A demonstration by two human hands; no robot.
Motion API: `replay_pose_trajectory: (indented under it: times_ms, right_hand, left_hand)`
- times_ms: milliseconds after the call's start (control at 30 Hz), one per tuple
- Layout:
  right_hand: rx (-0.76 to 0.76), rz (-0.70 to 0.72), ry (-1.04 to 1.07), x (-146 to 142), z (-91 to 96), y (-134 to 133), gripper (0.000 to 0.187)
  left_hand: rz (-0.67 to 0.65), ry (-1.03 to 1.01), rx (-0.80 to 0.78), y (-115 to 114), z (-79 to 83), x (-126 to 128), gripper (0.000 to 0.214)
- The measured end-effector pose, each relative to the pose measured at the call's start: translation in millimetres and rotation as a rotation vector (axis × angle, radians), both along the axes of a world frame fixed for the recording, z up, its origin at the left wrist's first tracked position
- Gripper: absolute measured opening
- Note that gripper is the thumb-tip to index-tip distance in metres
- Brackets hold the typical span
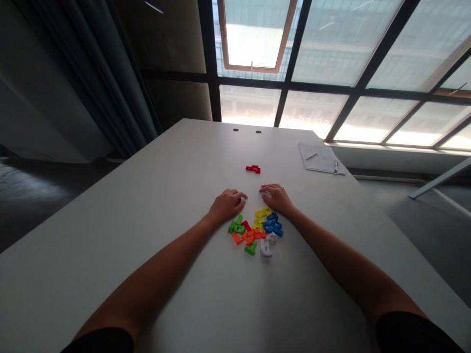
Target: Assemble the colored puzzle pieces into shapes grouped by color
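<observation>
Both my hands rest on a pale grey table [147,206], just beyond a small heap of coloured plastic pieces [256,233] in green, orange, yellow, blue, white and red. My left hand [228,203] lies knuckles up with its fingers curled inward, and nothing shows in it. My right hand [275,196] mirrors it a short gap away, fingers curled down, its wrist touching the yellow pieces [262,214]. A lone red piece [253,169] lies farther out on the table, apart from both hands.
A sheet of paper [321,158] with a pen [335,167] lies at the table's far right corner. Two round holes [247,131] sit near the far edge. Large windows stand behind, and a dark curtain hangs at the left.
</observation>
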State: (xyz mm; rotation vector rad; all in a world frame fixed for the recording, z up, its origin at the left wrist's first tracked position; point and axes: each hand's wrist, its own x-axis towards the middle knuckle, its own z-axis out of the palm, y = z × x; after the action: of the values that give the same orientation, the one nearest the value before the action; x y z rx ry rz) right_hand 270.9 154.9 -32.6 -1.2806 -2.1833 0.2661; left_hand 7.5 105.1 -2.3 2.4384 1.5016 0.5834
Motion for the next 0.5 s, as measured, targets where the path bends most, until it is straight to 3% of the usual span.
replay_pose_trajectory:
  times_ms: [200,367,500]
  right_hand:
    - [-0.201,0.323,0.079,-2.5,30.5,-33.4,0.022]
    - [-0.107,0.510,0.006,-24.0,57.3,-57.3,0.016]
    - [-0.082,0.591,-0.055,-41.7,55.1,-73.7,0.009]
  left_hand:
    - [-0.007,0.017,0.015,-0.5,-1.2,-0.6,0.030]
    - [-0.007,0.010,0.032,-1.1,-1.9,-0.8,0.029]
    - [0.001,0.006,0.044,-0.7,-2.1,-0.4,0.028]
